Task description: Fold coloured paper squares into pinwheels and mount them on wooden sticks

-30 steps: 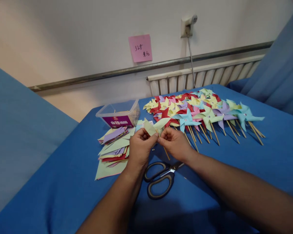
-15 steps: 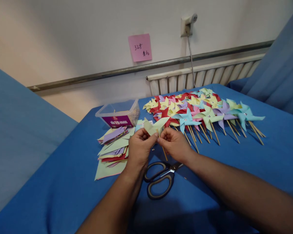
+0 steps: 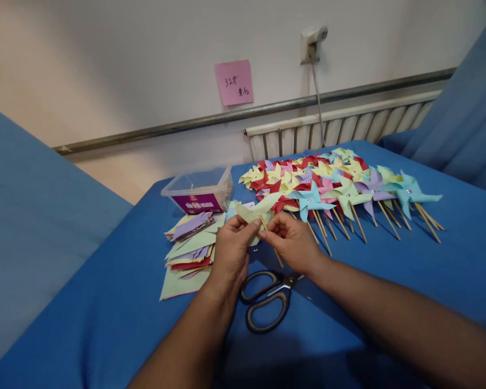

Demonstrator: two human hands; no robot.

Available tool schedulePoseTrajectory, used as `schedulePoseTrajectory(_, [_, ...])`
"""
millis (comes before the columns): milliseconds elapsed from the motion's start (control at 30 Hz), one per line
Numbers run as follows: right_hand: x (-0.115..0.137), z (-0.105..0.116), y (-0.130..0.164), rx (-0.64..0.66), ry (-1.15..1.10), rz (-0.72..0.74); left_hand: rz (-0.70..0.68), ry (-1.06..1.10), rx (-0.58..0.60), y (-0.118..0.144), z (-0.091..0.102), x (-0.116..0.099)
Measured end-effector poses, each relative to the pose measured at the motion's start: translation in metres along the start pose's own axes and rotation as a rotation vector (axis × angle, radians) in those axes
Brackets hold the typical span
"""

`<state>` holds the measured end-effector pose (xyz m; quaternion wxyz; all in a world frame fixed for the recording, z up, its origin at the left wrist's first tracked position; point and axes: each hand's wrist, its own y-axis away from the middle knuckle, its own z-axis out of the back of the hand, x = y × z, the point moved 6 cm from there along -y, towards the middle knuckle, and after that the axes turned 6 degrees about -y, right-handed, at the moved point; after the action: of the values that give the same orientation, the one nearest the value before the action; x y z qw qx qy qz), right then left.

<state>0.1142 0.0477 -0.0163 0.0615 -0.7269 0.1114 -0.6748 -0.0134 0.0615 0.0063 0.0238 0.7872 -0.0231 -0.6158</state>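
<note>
paper piece (image 3: 254, 212): pale green | table cover (image 3: 389, 270): blue | scissors (image 3: 267, 297): grey-black handles | note (image 3: 234, 82): pink

We see a plain indoor room used as a craft workstation: table w/ blue cloth (image 3: 449, 270), white radiator (image 3: 340, 127) under a metal rail (image 3: 186, 125), wall socket w/ cable (image 3: 312, 40), pink sticky note (image 3: 234, 82), stacks of finished paper pinwheels (image 3: 332, 186) & cut paper squares (image 3: 188, 243).

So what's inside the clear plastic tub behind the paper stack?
Through the clear plastic tub a few thin wooden sticks show along the right wall. A purple label on the front hides the lower part, so how many there are cannot be told.
</note>
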Motion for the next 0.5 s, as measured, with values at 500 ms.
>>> schedulePoseTrajectory(500, [0.0081, -0.002, 0.0009, -0.009, -0.098, -0.037, -0.005, 0.05, 0.018, -0.0007, -0.0003, -0.0011])
